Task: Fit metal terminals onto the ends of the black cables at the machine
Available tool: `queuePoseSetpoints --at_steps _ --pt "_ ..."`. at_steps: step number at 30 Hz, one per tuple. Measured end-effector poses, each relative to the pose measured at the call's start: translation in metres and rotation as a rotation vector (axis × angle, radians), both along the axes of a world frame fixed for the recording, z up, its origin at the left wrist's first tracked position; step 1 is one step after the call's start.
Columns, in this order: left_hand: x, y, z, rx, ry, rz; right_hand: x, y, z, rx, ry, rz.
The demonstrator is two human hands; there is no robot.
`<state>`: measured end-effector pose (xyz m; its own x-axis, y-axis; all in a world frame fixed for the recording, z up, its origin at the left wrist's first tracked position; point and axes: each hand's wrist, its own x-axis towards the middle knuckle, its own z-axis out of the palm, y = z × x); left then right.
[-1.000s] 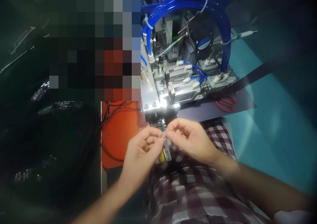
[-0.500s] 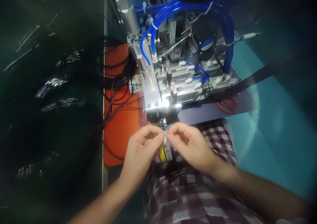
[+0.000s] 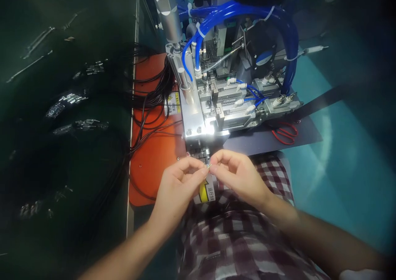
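My left hand (image 3: 179,183) and my right hand (image 3: 239,174) meet fingertip to fingertip above my lap, thumb and forefinger pinched on each. A tiny, thin, pale part (image 3: 208,167) shows between the two pinches; it is too small to name, and the fingertips cover most of it. Just beyond the fingers lies the front end of a metal machine (image 3: 198,125), with a small dark track (image 3: 199,152) jutting toward me. Below the hands is a white and yellow label (image 3: 206,192) with printed characters.
An orange base plate (image 3: 154,148) carries black cables (image 3: 151,102) left of the machine. Blue air tubes (image 3: 241,13) arch over it. Red-handled scissors (image 3: 284,133) lie on a dark sheet at right. Several small shiny metal pieces (image 3: 72,98) lie on the dark green surface at far left.
Both hands stay pinched together in nearly the same place, with small fingertip shifts. The tiny part sits at a slightly different angle. The view has shifted a little, moving the machine rightward.
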<state>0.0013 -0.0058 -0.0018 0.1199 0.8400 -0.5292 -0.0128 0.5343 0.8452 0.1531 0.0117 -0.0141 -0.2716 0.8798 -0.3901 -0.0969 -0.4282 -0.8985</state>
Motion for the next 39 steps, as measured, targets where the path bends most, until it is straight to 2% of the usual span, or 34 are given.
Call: queuePoseSetpoints --at_steps 10,22,27,30,35,37,39 --pt "0.001 0.001 -0.002 0.017 -0.046 0.067 -0.004 -0.007 -0.001 -0.015 0.047 -0.041" --pt "0.0 -0.003 -0.004 0.05 -0.079 0.037 -0.004 -0.01 -0.006 0.093 -0.033 0.01" --pt "-0.001 0.0 -0.002 0.051 -0.062 0.017 0.002 -0.004 -0.008 0.051 -0.015 0.048" --pt "0.0 0.001 -0.001 0.049 -0.049 0.001 0.006 0.001 -0.008 0.159 -0.101 0.087" --pt "-0.001 0.0 -0.001 0.039 -0.02 -0.047 0.011 0.008 -0.006 0.504 -0.37 0.246" --pt "-0.002 0.001 0.0 0.022 -0.005 -0.074 0.012 0.011 -0.006 0.582 -0.353 0.316" --pt "-0.004 0.004 0.001 0.007 0.001 -0.114 0.012 0.013 -0.009 0.592 -0.251 0.347"
